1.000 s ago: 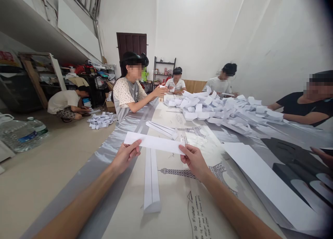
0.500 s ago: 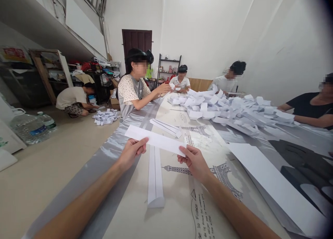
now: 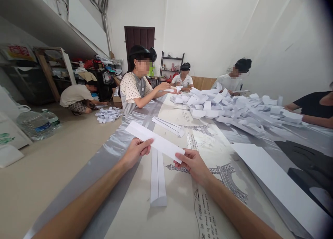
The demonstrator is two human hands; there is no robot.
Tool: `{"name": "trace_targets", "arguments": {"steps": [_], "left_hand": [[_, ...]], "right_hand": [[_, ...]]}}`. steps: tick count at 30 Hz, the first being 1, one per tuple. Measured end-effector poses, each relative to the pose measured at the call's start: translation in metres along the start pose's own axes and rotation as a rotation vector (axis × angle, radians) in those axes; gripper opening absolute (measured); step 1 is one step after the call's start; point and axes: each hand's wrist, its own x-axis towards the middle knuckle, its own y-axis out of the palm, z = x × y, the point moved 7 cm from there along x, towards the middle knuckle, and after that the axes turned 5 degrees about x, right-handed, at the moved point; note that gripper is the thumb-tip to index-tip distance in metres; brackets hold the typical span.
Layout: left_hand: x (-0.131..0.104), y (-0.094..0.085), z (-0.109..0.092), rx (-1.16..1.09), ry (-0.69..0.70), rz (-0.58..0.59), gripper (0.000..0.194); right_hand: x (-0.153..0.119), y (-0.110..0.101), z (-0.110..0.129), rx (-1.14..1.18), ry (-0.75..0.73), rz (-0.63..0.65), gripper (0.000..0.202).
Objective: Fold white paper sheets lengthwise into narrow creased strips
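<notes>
A white paper strip (image 3: 157,141) is stretched between my two hands above the table, its right end tilted lower. My left hand (image 3: 137,150) pinches its lower edge left of the middle, thumb on top. At the right end, my right hand (image 3: 191,162) is closed on the strip with thumb and fingers. Under it lies a folded paper strip (image 3: 158,178) with a dark line down its length and a turned-up near end. Farther off rest more folded strips (image 3: 168,126), side by side.
A heap of folded white papers (image 3: 221,105) covers the far right of the table. White sheets (image 3: 275,183) lie at the near right. Co-workers sit around the table (image 3: 130,211); another person (image 3: 76,97) crouches by papers (image 3: 108,114) on the floor. Large water bottles (image 3: 36,122) stand left.
The held strip has tilted a little more, its right end lower. My right thumb has shifted slightly left and down. The whole view has moved slightly.
</notes>
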Motion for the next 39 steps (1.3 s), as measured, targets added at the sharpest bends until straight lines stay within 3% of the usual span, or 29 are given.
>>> {"name": "trace_targets", "arguments": {"steps": [10, 16, 21, 32, 39], "left_hand": [[-0.006, 0.014, -0.001, 0.02, -0.011, 0.097, 0.043], [-0.007, 0.014, -0.005, -0.011, 0.023, 0.12, 0.044], [-0.012, 0.028, 0.0, 0.068, -0.025, 0.239, 0.047], [-0.017, 0.04, 0.001, 0.083, -0.032, 0.369, 0.043], [-0.018, 0.043, 0.0, 0.12, -0.01, 0.349, 0.046]], "right_hand": [[-0.001, -0.003, 0.005, -0.015, -0.013, -0.041, 0.034], [-0.003, 0.012, 0.005, -0.05, 0.007, 0.079, 0.03], [-0.005, 0.019, 0.004, -0.081, 0.013, 0.102, 0.03], [-0.007, 0.022, 0.007, -0.118, -0.007, 0.084, 0.029], [-0.007, 0.024, 0.009, -0.109, -0.028, 0.073, 0.028]]}}
